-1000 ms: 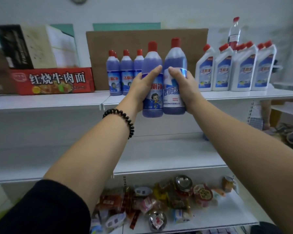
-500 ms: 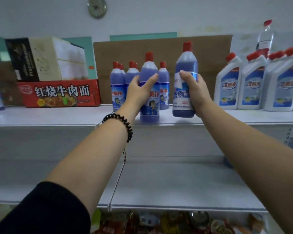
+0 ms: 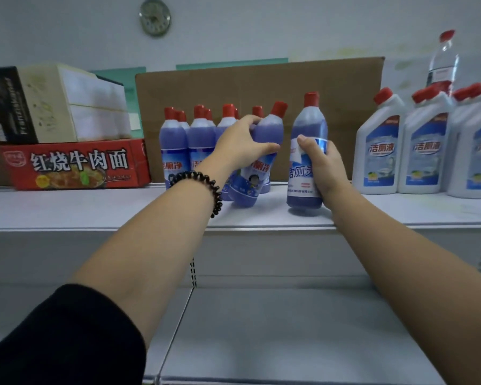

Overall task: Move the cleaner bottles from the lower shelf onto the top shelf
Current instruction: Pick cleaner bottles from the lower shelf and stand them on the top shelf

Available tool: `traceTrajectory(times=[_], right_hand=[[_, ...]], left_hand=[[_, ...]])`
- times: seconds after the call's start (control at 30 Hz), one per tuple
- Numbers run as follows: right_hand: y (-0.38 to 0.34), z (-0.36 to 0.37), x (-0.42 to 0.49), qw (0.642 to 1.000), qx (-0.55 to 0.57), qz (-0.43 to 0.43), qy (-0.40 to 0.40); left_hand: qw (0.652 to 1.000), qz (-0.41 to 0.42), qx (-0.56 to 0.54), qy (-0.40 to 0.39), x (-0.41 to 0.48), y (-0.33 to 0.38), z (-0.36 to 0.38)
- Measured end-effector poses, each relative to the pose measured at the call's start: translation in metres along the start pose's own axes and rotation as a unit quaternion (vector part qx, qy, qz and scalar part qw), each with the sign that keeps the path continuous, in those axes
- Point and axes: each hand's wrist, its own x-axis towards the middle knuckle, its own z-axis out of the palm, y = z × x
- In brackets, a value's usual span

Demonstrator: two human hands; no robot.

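Two purple, red-capped: tilted bottle (image 3: 267, 132), upright bottle (image 3: 308, 126).
Fingers of left hand (image 3: 240, 147) grasp the first, of right hand (image 3: 326, 169) the second.

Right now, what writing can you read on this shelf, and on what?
"红烧牛肉面": red carton.
"洁厕液": white bottles.
"洁厕净": purple bottles at the back.
"厕净": tilted bottle in the left hand.
"洁厕", rest hidden: second bottle in the right hand.
Black box, clock: unreadable.

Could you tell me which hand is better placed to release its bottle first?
Probably right hand: its upright bottle sits at the top shelf; the left hand grips a tilted bottle.
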Motion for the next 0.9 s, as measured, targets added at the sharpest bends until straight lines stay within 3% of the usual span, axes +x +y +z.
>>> traceTrajectory(times=[0.13, 0.37, 0.9], right_hand=[[0.002, -0.001, 0.002, 1.0, -0.012, -0.009, 0.002], [0.003, 0.002, 0.001, 0.999, -0.032, -0.006, 0.009], [0.002, 0.0, -0.002, 0.999, -0.028, -0.003, 0.025]], left_hand=[[0.999, 0.017, 0.041, 0.004, 0.009, -0.005, 0.007], [0.997, -0.026, -0.061, 0.025, 0.011, -0.022, 0.009], [0.997, 0.006, -0.005, 0.083, 0.014, -0.029, 0.018]])
